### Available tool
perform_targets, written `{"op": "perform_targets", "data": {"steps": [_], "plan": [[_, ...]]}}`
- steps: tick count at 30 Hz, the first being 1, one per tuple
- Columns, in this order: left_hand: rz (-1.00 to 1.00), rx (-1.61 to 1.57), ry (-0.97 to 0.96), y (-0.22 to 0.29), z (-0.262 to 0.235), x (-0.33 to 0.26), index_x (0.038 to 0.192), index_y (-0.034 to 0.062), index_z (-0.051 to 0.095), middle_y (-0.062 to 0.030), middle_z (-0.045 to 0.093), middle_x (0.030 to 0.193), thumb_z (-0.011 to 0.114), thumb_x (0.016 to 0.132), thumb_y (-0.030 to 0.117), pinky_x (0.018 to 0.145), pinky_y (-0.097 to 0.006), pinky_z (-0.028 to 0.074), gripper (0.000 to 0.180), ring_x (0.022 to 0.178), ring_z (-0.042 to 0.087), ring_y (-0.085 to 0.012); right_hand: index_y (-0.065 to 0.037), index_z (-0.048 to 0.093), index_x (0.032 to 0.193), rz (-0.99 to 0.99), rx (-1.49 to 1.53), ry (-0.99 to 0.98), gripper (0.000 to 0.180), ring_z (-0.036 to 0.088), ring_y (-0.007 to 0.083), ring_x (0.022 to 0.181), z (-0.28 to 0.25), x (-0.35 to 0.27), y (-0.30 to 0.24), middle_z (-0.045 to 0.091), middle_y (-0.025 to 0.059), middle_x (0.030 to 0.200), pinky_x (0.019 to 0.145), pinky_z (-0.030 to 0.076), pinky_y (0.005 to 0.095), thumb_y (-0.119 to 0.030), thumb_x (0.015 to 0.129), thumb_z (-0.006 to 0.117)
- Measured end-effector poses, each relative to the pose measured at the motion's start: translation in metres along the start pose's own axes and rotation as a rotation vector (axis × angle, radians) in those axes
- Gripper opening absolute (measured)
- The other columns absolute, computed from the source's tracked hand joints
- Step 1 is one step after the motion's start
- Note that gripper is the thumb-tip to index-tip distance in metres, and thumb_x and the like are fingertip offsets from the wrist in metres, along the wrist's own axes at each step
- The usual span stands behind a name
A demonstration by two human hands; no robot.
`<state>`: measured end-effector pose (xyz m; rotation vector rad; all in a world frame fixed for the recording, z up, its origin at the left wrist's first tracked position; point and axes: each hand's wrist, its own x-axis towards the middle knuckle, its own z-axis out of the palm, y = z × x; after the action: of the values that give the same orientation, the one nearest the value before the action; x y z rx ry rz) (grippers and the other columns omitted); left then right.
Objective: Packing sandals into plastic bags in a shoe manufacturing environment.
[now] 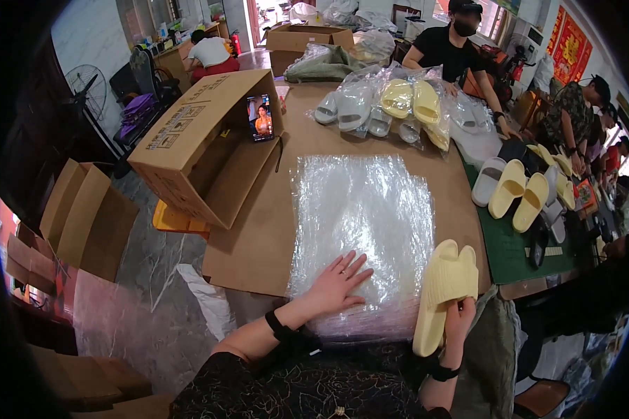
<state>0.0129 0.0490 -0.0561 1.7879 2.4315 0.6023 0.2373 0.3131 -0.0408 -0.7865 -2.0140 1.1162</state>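
A stack of clear plastic bags (pixel 356 202) lies on the cardboard-covered table right in front of me. My left hand (pixel 337 285) rests flat on the near part of the stack, fingers spread. At the stack's right edge, my right hand (pixel 459 320) grips a pair of pale yellow slides (pixel 437 283), one against the other, toes pointing away from me. Its fingers reach in under the strap, so the fingertips are partly hidden.
An open cardboard box (pixel 182 146) lies on its side at the left, a lit phone (pixel 261 119) on it. Bagged slides (pixel 356 101) are heaped at the back. Loose slides (pixel 507 188) lie on a green surface (pixel 503 241) at right. Co-workers (pixel 454 52) stand beyond.
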Motion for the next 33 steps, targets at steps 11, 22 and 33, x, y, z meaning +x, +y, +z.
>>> {"op": "perform_targets", "data": {"steps": [11, 22, 33], "plan": [[-0.101, -0.062, 0.044, -0.023, -0.011, 0.030, 0.147, 0.0160, 0.046, -0.0174, 0.034, 0.158, 0.053, 0.099, 0.041, 0.120, -0.049, 0.026, 0.055, 0.146, 0.028, -0.0405, 0.005, 0.063, 0.111, -0.037, 0.069, -0.012, 0.018, 0.058, 0.0113, 0.086, -0.006, -0.018, -0.019, 0.065, 0.0048, 0.097, 0.076, 0.047, 0.0271, -0.005, 0.097, 0.060], [-0.043, -0.082, -0.061, -0.003, -0.014, 0.019, 0.145, 0.0170, 0.050, -0.0142, 0.034, 0.159, 0.056, 0.097, 0.050, 0.122, -0.049, 0.021, 0.059, 0.149, 0.025, -0.0364, 0.005, 0.063, 0.111, -0.112, 0.047, 0.004, 0.018, 0.060, 0.0107, 0.090, -0.002, -0.029, -0.016, 0.067, 0.0051, 0.099, 0.076, 0.048, 0.0261, -0.005, 0.097, 0.059], [-0.428, -1.120, 0.041, -0.021, -0.025, 0.032, 0.137, 0.0090, 0.060, -0.0103, 0.057, 0.143, 0.042, 0.108, 0.033, 0.114, -0.034, 0.034, 0.042, 0.134, 0.049, -0.0241, 0.005, 0.063, 0.118, -0.104, 0.172, 0.032, 0.027, 0.064, 0.0180, 0.104, -0.009, -0.031, -0.039, 0.069, 0.0097, 0.111, 0.090, 0.049, 0.0317, -0.001, 0.092, 0.060]]}}
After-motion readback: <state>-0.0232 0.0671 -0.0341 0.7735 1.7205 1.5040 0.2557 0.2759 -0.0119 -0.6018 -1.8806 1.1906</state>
